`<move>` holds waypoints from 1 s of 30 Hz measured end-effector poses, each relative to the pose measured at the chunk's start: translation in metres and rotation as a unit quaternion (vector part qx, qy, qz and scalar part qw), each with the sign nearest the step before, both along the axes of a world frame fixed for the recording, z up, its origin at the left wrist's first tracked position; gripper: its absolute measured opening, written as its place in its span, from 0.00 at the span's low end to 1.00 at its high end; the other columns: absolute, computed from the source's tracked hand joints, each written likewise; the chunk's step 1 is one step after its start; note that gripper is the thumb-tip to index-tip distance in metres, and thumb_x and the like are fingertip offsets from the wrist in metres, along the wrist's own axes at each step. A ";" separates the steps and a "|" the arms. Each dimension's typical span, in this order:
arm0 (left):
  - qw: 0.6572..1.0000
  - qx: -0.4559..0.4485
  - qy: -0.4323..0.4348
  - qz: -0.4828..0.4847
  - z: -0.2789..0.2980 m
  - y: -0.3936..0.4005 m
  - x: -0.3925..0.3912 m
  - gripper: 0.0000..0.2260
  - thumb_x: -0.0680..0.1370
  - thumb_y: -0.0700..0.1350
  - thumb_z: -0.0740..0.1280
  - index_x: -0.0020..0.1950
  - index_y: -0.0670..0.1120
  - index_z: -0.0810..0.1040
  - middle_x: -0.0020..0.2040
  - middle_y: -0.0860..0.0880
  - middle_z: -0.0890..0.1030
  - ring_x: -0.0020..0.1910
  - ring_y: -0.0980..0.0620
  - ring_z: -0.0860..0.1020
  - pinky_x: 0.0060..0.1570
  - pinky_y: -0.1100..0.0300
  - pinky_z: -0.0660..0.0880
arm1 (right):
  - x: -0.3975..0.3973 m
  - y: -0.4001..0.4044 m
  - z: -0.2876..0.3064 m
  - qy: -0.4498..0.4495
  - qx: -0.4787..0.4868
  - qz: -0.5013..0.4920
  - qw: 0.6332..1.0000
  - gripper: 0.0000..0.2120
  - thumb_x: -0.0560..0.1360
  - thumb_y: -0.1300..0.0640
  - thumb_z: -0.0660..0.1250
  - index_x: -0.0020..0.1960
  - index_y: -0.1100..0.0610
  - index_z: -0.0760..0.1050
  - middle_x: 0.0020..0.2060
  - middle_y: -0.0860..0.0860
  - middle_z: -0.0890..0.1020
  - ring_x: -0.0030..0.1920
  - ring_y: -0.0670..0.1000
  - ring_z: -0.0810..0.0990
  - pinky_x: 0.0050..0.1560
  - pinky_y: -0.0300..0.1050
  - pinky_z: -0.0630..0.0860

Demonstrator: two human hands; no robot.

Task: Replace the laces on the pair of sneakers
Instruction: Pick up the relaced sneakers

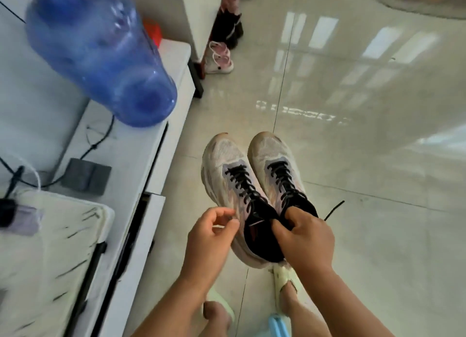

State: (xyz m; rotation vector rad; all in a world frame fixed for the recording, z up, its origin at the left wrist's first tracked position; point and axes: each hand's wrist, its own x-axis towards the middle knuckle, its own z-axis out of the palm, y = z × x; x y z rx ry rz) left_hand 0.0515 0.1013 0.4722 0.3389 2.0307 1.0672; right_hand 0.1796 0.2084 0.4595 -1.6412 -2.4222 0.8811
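Sneakers (252,183) hanging side by side above floor (353,160), toes pointing away, black laces (242,183) running through eyelets on both. Right hand (306,238) gripping dark collars of both sneakers, fingers curling inside, carrying pair. One lace end (334,210) sticking out just right of that hand. Left hand (213,238) hovering beside left sneaker's heel, fingers loosely curling, thumb nearing fingertips, grasping nothing visible. Cabinet (141,160) standing left, blue jug (100,54) lying on it. Slippers (285,276) showing below sneakers.

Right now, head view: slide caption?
Right hand holds both black-laced sneakers by the collars; left hand empty.
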 end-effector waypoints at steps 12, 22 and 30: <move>0.984 0.102 0.119 -0.081 0.226 0.087 0.014 0.04 0.74 0.45 0.69 0.45 0.54 0.79 0.39 0.60 0.82 0.42 0.59 0.80 0.45 0.64 0.77 | 0.031 0.091 0.222 0.067 0.107 -0.022 0.992 0.16 0.66 0.50 0.68 0.28 0.57 0.65 0.21 0.49 0.68 0.26 0.51 0.68 0.25 0.40 0.58; 0.953 0.064 0.275 -0.115 0.248 0.177 0.028 0.05 0.76 0.48 0.67 0.51 0.55 0.75 0.44 0.58 0.79 0.43 0.59 0.78 0.41 0.71 0.74 | 0.061 0.216 0.245 0.035 0.110 -0.030 0.993 0.13 0.65 0.52 0.67 0.30 0.58 0.68 0.22 0.50 0.69 0.25 0.49 0.68 0.25 0.40 0.58; 0.960 -0.016 0.265 -0.085 0.214 0.255 -0.054 0.04 0.76 0.50 0.67 0.50 0.54 0.77 0.41 0.58 0.79 0.41 0.59 0.78 0.41 0.64 0.76 | 0.007 0.315 0.220 0.001 0.087 -0.031 0.996 0.12 0.65 0.53 0.68 0.30 0.59 0.69 0.22 0.50 0.71 0.28 0.52 0.71 0.25 0.40 0.60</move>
